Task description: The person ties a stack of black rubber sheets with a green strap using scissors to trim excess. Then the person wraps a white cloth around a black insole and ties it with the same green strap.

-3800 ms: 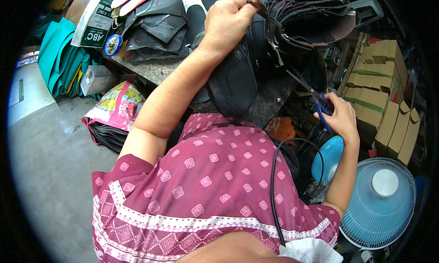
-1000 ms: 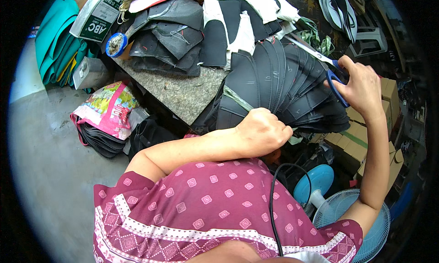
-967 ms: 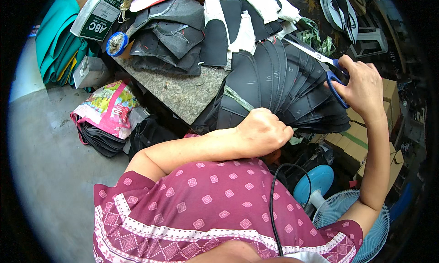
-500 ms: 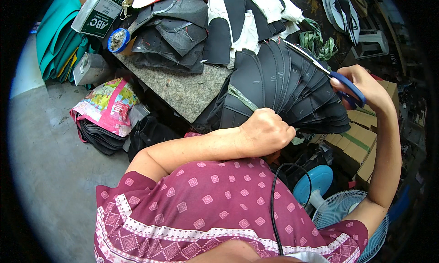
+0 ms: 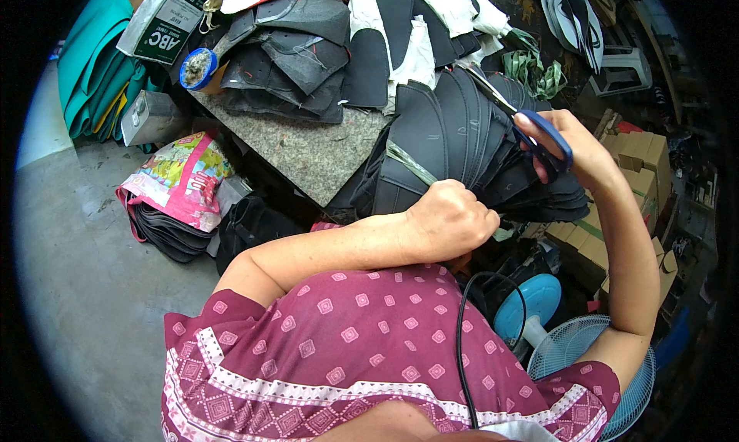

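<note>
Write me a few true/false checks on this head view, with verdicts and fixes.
1. The right hand holds blue-handled scissors. True.
2. The left hand lies open, palm up. False: it is closed in a fist around a green strip.
3. The scissors point toward the upper left of the picture. True.
4. The black pieces beyond the left hand sit in one neat square stack. False: they are fanned out, overlapping.
5. A pink patterned bag sits left of the left forearm. True.
6. The fan is at the upper left. False: it is at the lower right.
</note>
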Tool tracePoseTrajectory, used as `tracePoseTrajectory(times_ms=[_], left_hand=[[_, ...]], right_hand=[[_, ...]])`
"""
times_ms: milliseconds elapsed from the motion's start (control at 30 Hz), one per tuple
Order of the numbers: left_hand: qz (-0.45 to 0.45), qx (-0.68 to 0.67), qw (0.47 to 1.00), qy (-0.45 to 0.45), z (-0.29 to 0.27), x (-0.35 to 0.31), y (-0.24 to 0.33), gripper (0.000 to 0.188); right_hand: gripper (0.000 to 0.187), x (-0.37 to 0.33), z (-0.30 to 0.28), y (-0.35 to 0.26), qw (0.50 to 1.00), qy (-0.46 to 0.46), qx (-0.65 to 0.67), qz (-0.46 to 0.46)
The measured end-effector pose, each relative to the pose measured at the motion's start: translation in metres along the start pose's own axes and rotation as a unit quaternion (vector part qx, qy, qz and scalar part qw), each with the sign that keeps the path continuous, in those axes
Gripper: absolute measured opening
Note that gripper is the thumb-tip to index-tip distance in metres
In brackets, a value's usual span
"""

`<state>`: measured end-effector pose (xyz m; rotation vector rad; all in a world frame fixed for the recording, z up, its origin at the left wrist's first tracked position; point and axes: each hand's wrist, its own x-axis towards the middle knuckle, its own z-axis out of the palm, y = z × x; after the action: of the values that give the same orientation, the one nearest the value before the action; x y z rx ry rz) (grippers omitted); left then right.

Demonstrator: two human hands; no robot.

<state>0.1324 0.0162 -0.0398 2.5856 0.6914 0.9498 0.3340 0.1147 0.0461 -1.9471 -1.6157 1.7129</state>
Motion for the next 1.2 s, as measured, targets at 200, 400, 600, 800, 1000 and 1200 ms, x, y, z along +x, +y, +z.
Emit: tracePoseTrajectory(times_ms=[200, 400, 600, 800, 1000, 1200], left_hand=[[0.002, -0.005, 1.000, -0.009, 0.000, 0.000, 0.001, 0.010], [0.000, -0.011, 1.000, -0.006, 0.001, 0.000, 0.001, 0.010], [0.000, -0.015, 1.000, -0.001, 0.001, 0.000, 0.000, 0.010], [0.005, -0.001, 1.000, -0.001, 0.002, -0.001, 0.003, 0.010], [0.009, 0.002, 1.000, 0.001, 0.009, -0.004, 0.009, 0.014], [0.020, 0.042, 0.999, -0.014, 0.015, -0.007, 0.010, 0.015]], right_hand=[[0.054, -0.006, -0.001, 0.000, 0.995, 0.042, -0.094, -0.010], [0.055, -0.003, -0.003, 0.003, 0.999, 0.006, -0.034, 0.005], [0.058, 0.001, 0.000, 0.005, 0.999, 0.022, -0.023, -0.023], [0.061, -0.003, -0.007, 0.002, 0.998, -0.016, -0.056, 0.009], [0.051, -0.005, -0.025, -0.006, 0.996, 0.013, -0.089, 0.013], [0.059, -0.018, -0.036, -0.024, 0.949, 0.142, -0.273, -0.066]])
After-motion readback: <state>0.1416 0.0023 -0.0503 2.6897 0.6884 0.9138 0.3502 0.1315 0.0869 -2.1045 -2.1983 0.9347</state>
